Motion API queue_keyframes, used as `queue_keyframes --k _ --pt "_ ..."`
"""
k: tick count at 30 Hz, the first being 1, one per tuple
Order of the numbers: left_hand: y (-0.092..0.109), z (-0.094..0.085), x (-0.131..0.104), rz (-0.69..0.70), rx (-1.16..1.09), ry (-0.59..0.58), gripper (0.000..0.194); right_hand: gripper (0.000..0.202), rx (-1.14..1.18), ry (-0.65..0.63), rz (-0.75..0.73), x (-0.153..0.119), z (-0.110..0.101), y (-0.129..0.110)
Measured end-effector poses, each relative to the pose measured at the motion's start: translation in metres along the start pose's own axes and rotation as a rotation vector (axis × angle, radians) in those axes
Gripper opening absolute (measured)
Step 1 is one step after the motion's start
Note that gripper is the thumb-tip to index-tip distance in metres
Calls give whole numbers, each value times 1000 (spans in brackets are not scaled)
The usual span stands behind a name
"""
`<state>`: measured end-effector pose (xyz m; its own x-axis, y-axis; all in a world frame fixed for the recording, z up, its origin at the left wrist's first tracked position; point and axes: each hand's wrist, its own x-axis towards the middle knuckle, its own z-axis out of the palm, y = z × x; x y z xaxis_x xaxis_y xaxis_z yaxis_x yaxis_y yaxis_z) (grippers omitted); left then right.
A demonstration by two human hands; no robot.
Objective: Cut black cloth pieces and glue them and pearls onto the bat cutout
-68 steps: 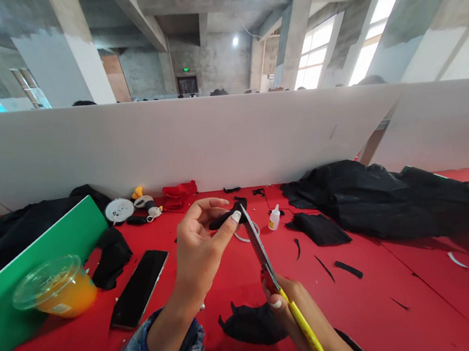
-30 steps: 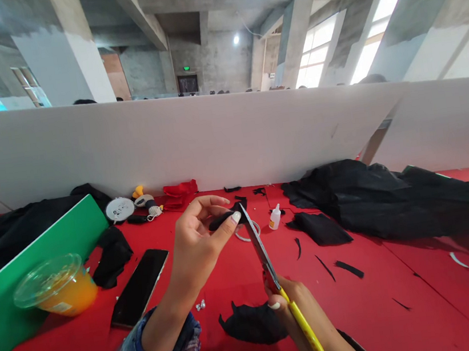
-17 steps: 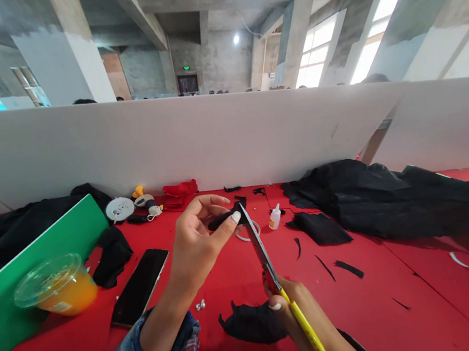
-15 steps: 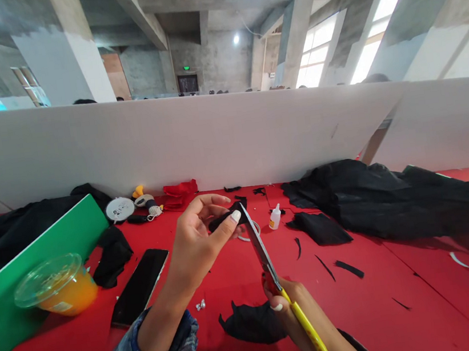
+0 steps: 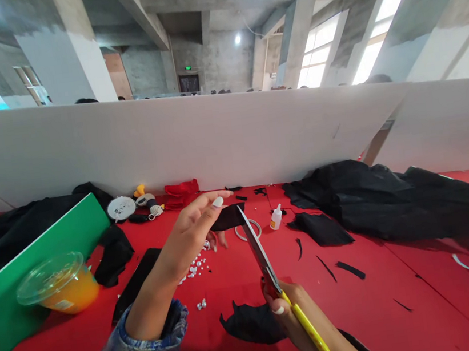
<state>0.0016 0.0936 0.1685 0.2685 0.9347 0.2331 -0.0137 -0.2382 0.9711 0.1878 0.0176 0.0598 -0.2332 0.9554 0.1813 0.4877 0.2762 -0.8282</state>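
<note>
1. I take the small bottle (image 5: 275, 218) as my landmark; it stands on the red bench (image 5: 366, 325), with the white ring (image 5: 259, 230) lying just left of it.
2. Right of the bottle I see a flat black cloth piece (image 5: 321, 229), and beyond that a large black fabric heap (image 5: 375, 197).
3. Nearer me than the bottle, loose black offcuts (image 5: 350, 269) lie to its right and a ragged black scrap (image 5: 252, 324) to its left.
4. Left of the bottle are scattered white beads (image 5: 193, 271), then a dark phone (image 5: 132, 287), partly blocked by my left forearm, and a lidded cup (image 5: 68, 289) beside the green board (image 5: 5, 309).
5. Behind the bottle, a white partition (image 5: 212, 138) closes off the bench.
6. My left hand (image 5: 188, 233), left of the bottle, holds the black strip (image 5: 227, 218) in bent fingers, thumb raised.
7. My right hand (image 5: 288, 303), nearer than the bottle, is closed around the scissors (image 5: 262, 258); their tips meet the strip's right end.
</note>
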Motion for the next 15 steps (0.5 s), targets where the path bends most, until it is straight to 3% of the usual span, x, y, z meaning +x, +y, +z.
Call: queue_keyframes --k 6,12,15 --pt "-6 -10 5 68 112 -11 13 61 3 -20 5 -6 -3 3" --pt "-7 -6 3 113 98 97 10 62 187 -53 -124 -19 -5 15" --pt "-8 -2 4 143 77 169 9 62 306 -77 -83 -23 -5 22"
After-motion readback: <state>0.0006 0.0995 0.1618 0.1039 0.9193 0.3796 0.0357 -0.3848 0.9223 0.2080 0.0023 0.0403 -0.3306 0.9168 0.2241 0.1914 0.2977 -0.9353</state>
